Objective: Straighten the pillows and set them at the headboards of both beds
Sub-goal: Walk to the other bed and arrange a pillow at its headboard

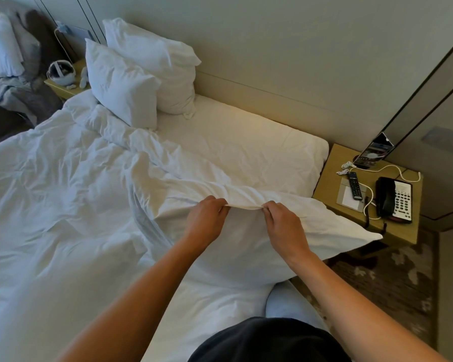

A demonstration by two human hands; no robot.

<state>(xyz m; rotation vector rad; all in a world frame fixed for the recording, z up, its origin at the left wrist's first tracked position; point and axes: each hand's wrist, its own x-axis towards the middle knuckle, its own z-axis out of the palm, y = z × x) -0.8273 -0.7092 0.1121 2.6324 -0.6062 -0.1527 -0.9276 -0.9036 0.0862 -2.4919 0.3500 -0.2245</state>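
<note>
A white pillow (pixel 324 231) lies at the bed's near right edge, one corner hanging over the side toward the nightstand. My left hand (pixel 207 220) and my right hand (pixel 283 226) both pinch its top seam, close together, a bunched fold of fabric between them. Two more white pillows stand against the beige headboard (pixel 272 105) at the far left: a front pillow (pixel 120 84) leaning on a rear pillow (pixel 157 53). On the second bed, at the far left, another white pillow (pixel 0 48) leans among grey bedding.
A rumpled white duvet (pixel 50 192) covers the bed's left part. The right nightstand (pixel 332 189) carries a black telephone (pixel 394 199), a remote (pixel 355 186), a propped phone (pixel 374 151) and white cables. Another nightstand (pixel 60 87) with a headset sits between the beds. Patterned carpet (pixel 390 283) lies at the right.
</note>
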